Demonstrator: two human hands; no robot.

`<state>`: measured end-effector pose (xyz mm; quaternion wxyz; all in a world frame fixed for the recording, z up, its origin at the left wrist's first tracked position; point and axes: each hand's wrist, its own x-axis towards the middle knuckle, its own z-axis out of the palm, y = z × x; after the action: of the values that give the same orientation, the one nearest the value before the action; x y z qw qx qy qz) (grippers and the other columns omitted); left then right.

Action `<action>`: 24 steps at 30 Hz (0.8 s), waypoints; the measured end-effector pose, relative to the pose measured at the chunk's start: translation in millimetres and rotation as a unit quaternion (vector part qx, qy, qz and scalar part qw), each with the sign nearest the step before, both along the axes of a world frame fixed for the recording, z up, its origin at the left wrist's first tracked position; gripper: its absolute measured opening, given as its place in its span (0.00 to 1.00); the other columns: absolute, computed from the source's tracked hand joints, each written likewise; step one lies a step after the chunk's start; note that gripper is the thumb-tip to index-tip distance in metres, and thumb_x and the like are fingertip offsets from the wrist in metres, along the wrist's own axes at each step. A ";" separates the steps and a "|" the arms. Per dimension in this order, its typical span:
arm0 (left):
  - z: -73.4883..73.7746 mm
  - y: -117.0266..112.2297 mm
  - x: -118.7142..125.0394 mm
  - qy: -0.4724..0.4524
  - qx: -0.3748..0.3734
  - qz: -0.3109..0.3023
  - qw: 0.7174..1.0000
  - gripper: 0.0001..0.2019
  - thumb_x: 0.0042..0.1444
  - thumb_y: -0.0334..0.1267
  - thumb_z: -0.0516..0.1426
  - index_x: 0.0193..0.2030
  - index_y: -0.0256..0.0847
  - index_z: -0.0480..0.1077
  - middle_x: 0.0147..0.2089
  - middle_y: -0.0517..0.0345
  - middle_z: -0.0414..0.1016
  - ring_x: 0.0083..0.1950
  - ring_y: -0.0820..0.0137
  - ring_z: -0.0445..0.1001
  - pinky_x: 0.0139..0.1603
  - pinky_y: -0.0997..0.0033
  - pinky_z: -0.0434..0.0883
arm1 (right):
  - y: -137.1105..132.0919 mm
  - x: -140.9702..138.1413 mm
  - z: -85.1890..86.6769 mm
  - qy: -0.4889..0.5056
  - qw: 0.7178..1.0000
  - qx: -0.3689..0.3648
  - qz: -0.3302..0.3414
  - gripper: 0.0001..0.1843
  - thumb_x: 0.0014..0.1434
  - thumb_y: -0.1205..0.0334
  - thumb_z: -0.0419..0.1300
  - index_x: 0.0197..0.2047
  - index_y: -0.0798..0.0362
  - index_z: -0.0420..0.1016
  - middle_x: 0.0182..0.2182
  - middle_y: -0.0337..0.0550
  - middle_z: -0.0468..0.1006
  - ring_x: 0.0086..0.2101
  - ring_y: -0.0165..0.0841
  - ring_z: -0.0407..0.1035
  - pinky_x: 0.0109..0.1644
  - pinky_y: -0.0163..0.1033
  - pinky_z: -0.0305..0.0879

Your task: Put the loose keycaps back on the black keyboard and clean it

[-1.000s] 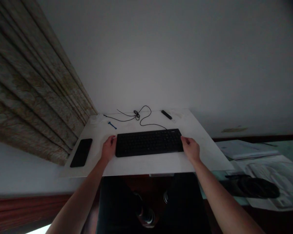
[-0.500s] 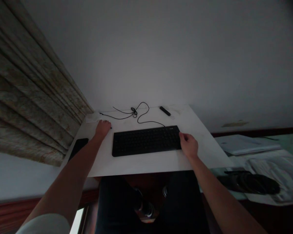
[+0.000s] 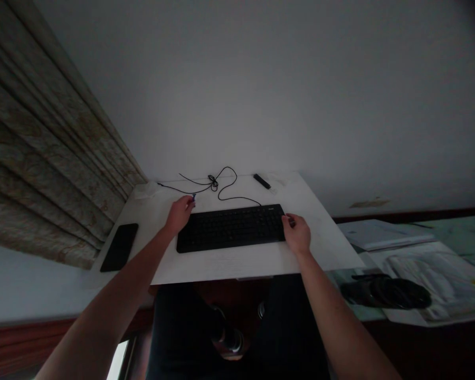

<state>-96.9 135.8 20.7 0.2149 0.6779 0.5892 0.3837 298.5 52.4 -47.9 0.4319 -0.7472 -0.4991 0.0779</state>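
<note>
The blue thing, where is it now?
In the head view, left of centre: the left hand pinches the blue thing near the far left corner of the black keyboard.

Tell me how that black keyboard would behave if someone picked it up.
The keyboard would probably stay stiff, its flat body showing no bend. Lying flat on the desk, it seems unlikely to roll. Its thin cable, lying in loose curves, looks floppy and would likely trail.
</note>
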 end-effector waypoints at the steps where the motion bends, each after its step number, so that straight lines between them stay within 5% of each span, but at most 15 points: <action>1: -1.1 -8.9 15.4 -0.040 -0.005 -0.013 0.999 0.02 0.58 0.35 0.61 0.37 0.43 0.76 0.40 0.53 0.79 0.47 0.59 0.77 0.59 0.59 0.68 | -0.8 -0.2 0.8 0.000 1.000 0.012 0.002 0.30 0.63 0.41 0.52 0.48 0.59 0.80 0.38 0.55 0.78 0.34 0.40 0.69 0.46 0.48 0.67; 5: -4.3 -46.1 73.1 -0.166 -0.047 -0.085 0.981 0.04 0.57 0.38 0.62 0.38 0.45 0.79 0.41 0.54 0.81 0.46 0.61 0.77 0.58 0.60 0.70 | -9.5 -12.8 8.3 0.008 0.996 0.083 0.031 0.26 0.61 0.43 0.57 0.48 0.57 0.79 0.36 0.50 0.76 0.35 0.39 0.67 0.47 0.49 0.67; 8: -5.2 -65.8 101.8 -0.211 -0.063 -0.117 0.968 0.05 0.57 0.37 0.62 0.39 0.44 0.80 0.41 0.54 0.81 0.45 0.63 0.77 0.56 0.63 0.70 | -23.5 -43.1 17.0 0.098 0.982 0.084 0.134 0.29 0.57 0.42 0.63 0.54 0.53 0.76 0.35 0.43 0.75 0.32 0.34 0.65 0.41 0.44 0.69; 12: -1.9 -87.4 119.5 -0.129 -0.057 -0.259 0.956 0.08 0.62 0.38 0.59 0.43 0.42 0.80 0.40 0.54 0.80 0.42 0.67 0.77 0.49 0.67 0.72 | -48.9 -97.6 28.6 0.283 0.907 0.010 0.311 0.31 0.61 0.41 0.61 0.60 0.52 0.72 0.33 0.40 0.75 0.29 0.31 0.67 0.33 0.36 0.66; 16: 1.4 -112.5 118.3 -0.059 -0.002 -0.320 0.946 0.12 0.67 0.41 0.55 0.43 0.42 0.80 0.42 0.53 0.80 0.42 0.68 0.78 0.47 0.69 0.73 | -72.9 -132.2 35.4 0.368 0.887 0.005 0.280 0.28 0.65 0.39 0.55 0.52 0.53 0.78 0.27 0.40 0.73 0.26 0.30 0.66 0.28 0.35 0.62; 20: -8.6 -122.5 84.5 0.025 0.081 -0.252 0.964 0.10 0.67 0.42 0.56 0.44 0.43 0.79 0.42 0.53 0.80 0.45 0.66 0.78 0.51 0.64 0.73 | -85.0 -139.2 33.7 0.394 0.888 0.008 0.238 0.26 0.62 0.37 0.59 0.42 0.54 0.80 0.25 0.41 0.75 0.26 0.31 0.67 0.28 0.36 0.64; 24: -30.8 -107.3 15.5 0.086 0.125 -0.040 0.988 0.12 0.67 0.38 0.54 0.50 0.41 0.76 0.50 0.48 0.78 0.52 0.62 0.77 0.58 0.56 0.72 | -78.1 -134.2 26.0 0.410 0.893 -0.001 0.184 0.30 0.56 0.32 0.62 0.37 0.54 0.77 0.24 0.44 0.78 0.24 0.33 0.70 0.29 0.38 0.68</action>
<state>-81.4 28.5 -10.1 0.0917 0.7528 0.5254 0.3858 164.2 -25.7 -21.9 0.5749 -0.5442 -0.4065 0.4561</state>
